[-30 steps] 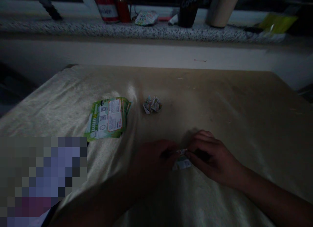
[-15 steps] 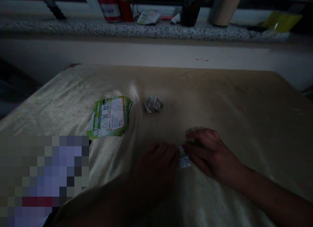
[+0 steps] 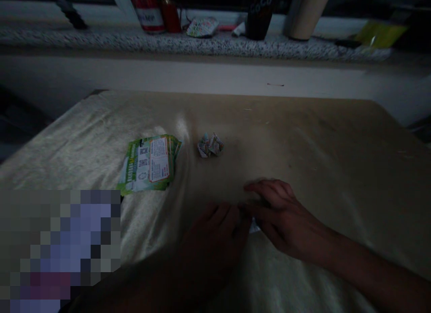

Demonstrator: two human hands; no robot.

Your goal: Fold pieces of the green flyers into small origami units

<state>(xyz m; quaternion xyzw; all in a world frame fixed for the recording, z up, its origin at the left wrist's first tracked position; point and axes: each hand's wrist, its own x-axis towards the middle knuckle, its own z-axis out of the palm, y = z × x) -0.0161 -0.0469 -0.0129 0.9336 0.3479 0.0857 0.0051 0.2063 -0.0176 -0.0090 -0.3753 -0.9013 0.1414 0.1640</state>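
Note:
My left hand (image 3: 218,234) and my right hand (image 3: 279,216) meet over the table, both on a small folded piece of printed paper (image 3: 255,227). Only a pale corner of that paper shows between them. Closed fingers of my left hand press its left side. The thumb and forefinger of my right hand are on its other side, with the remaining fingers bent above. Further off lies a crumpled, folded printed paper (image 3: 210,146). Left of it rests a small stack of green printed packets (image 3: 148,164).
A shiny, wrinkled cloth covers the table (image 3: 319,133). Behind it runs a speckled stone windowsill (image 3: 134,43) with a red can (image 3: 148,12), a black cup (image 3: 259,16), a beige cylinder (image 3: 308,14) and a yellow packet (image 3: 380,33). A pixelated patch hides the lower left.
My right hand has shifted slightly left, closer to my left hand. Less of the folded paper shows between them. The view has tilted slightly; the packets and crumpled paper lie as before.

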